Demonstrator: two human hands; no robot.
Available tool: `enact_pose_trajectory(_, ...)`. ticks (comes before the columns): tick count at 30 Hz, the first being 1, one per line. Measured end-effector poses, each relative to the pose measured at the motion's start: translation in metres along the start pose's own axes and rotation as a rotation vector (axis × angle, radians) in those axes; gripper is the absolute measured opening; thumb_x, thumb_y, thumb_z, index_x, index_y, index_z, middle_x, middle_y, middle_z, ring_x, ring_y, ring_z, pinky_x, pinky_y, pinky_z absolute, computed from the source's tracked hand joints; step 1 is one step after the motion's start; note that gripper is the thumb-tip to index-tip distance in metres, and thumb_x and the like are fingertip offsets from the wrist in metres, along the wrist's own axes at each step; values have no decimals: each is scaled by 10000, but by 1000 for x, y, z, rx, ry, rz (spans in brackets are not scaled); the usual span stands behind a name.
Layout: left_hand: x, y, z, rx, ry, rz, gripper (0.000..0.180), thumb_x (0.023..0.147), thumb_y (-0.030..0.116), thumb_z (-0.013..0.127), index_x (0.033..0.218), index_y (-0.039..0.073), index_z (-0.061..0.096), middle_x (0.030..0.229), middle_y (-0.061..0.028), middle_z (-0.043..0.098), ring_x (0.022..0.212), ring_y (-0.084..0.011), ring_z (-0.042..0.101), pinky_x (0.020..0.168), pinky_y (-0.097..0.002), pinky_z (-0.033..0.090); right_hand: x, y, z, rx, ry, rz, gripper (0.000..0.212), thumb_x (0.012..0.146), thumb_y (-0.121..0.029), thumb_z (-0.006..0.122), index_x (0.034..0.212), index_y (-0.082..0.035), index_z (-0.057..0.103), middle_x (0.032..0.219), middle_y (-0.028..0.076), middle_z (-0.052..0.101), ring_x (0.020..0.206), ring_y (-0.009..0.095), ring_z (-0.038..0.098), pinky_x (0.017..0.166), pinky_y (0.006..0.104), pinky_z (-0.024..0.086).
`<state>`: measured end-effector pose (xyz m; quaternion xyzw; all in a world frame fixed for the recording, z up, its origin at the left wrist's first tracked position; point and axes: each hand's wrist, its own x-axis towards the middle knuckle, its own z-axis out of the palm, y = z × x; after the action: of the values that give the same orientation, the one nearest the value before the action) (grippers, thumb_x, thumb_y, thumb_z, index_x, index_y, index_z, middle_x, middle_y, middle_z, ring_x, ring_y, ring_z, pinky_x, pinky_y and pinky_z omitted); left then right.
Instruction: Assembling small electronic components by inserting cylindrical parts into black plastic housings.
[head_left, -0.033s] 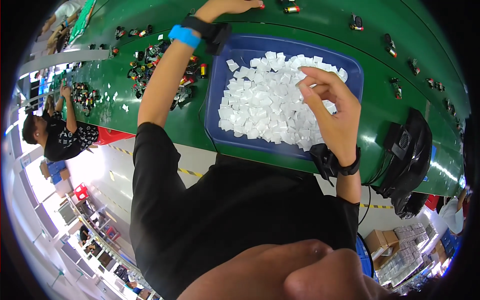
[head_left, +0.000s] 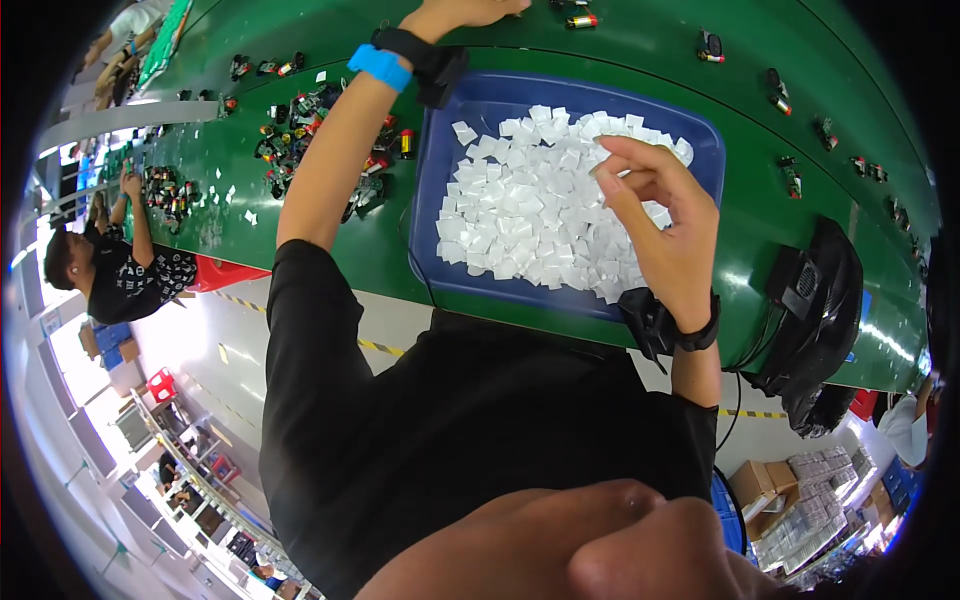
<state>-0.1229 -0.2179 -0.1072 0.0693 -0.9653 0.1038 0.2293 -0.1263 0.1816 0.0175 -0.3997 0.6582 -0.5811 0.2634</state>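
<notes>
1. The white pieces (head_left: 530, 205) lie heaped in the tub (head_left: 500, 287).
2. Your right hand (head_left: 672, 215) hangs over the tub's right side, thumb and forefinger curled near each other — I can't tell whether they pinch a piece.
3. Your left hand (head_left: 465, 10), beyond the tub, has edged slightly outward; the red bit at its fingertips no longer shows clearly, so its grip can't be told.
4. Left of the tub, your left forearm (head_left: 325, 180) partly hides the parts pile (head_left: 290, 140).
5. Right of the tub: a black bag (head_left: 838, 290).
</notes>
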Motion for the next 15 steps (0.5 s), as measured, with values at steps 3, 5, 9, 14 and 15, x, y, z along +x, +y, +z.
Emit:
enact_pose_trajectory(3, 44, 42, 20, -216, 110, 40, 467, 888, 484, 650, 932, 20, 684, 915, -202, 682, 766, -419, 641, 722, -578, 489, -4, 5, -4, -15, 35, 22, 272, 910, -39, 692, 1180, -20, 673, 943, 34, 688, 759, 95, 647, 742, 243, 520)
enact_pose_trajectory(5, 58, 51, 27, -249, -77, -26, 424, 893, 440, 662, 955, 20, 665, 900, -197, 678, 775, -398, 648, 716, -553, 495, 1, 6, -2, -18, 20, 19, 268, 909, -38, 694, 1175, -20, 675, 937, 32, 687, 757, 96, 647, 742, 242, 519)
enact_pose_trajectory(9, 56, 57, 8, -545, -370, -195, 326, 906, 302, 693, 1033, 16, 604, 855, -175, 666, 787, -336, 665, 696, -478, 512, -1, 7, -1, -29, 51, -43, 255, 876, -45, 724, 1129, -43, 694, 906, 47, 695, 722, 93, 655, 707, 239, 527)
enact_pose_trajectory(14, 26, 119, -128, -1113, -50, -73, 394, 908, 149, 728, 1206, 9, 511, 872, -142, 647, 731, -196, 657, 632, -337, 516, 6, 8, -10, -70, 226, -73, 262, 883, -21, 713, 1144, -17, 681, 937, 46, 688, 784, 102, 638, 716, 232, 521)
enact_pose_trajectory(15, 15, 128, -149, -1210, -64, -3, 420, 918, 176, 724, 1247, 12, 520, 913, -150, 654, 733, -177, 654, 623, -323, 514, 8, 7, -10, -121, 297, -119, 261, 874, -19, 723, 1133, -14, 684, 938, 51, 688, 789, 105, 637, 700, 226, 519)
